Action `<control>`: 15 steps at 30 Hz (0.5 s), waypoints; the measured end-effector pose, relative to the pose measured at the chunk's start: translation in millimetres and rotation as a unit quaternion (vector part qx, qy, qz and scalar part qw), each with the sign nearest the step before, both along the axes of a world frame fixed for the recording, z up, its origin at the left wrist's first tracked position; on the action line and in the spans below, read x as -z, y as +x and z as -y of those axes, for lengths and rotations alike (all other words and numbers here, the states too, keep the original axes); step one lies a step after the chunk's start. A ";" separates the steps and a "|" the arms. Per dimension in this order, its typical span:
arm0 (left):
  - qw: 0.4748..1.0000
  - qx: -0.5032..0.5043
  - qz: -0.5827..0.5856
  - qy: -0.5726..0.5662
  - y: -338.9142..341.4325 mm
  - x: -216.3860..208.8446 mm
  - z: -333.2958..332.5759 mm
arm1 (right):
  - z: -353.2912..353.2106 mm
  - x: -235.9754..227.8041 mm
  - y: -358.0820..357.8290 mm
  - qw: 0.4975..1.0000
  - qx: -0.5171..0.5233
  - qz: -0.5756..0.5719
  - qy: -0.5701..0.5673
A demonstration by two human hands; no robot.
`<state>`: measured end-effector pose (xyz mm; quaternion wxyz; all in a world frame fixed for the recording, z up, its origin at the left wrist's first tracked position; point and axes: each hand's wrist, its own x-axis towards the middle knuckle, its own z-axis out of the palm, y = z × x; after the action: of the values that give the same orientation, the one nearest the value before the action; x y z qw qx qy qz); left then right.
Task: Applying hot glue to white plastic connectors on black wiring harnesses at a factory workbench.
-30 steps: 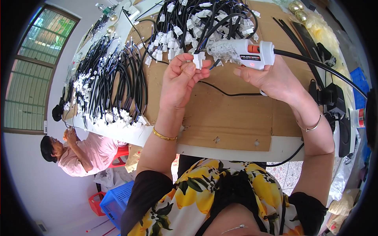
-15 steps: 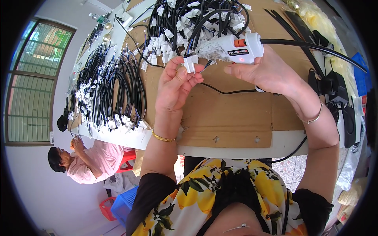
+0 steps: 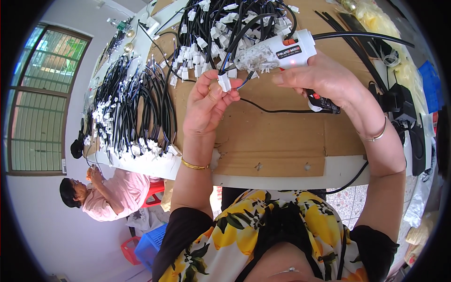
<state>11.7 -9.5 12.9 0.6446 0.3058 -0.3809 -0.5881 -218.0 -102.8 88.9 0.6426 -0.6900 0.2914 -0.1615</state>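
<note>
Pinched between the thumb and fingers of my left hand is a small white plastic connector with thin dark and blue wires running into it. My right hand grips a white glue gun with an orange-red part on top and a thick black cord. The gun's front is smeared with hardened glue, and its tip points left, close to the connector's wire end. Whether the tip touches the connector I cannot tell. Beyond my hands lies a large heap of black cables with white connectors.
Brown cardboard covers the white table. More bundled black cables lie at the left. Black rods, clear plastic wrapping and a black adapter sit at the right. A person in pink sits beyond the table's left end.
My right hand has turned the glue gun slightly, so its handle's dark end now shows below the palm. The connector in my left hand is tilted a little differently.
</note>
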 end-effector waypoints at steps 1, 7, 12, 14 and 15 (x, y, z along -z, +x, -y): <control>1.000 -0.001 0.001 -0.002 0.3 -0.3 -0.4 | -0.4 -0.1 0.1 1.000 0.000 0.001 0.000; 1.000 0.006 -0.007 -0.009 -0.5 -1.0 0.0 | -2.4 -3.2 -1.0 0.999 0.010 0.019 0.030; 1.000 -0.002 0.000 0.004 0.3 0.6 -0.2 | -1.8 -0.5 0.6 1.000 0.017 -0.005 0.022; 1.000 0.013 -0.014 -0.004 0.5 0.7 0.0 | -2.0 -1.9 0.2 1.000 0.013 -0.005 0.022; 1.000 0.012 -0.014 -0.004 0.3 0.5 0.0 | -2.1 -2.5 0.1 1.000 0.009 -0.005 0.022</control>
<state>12.0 -9.5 12.4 0.6439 0.2899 -0.3782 -0.5986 -217.9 -100.7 91.4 0.6551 -0.6736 0.3040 -0.1570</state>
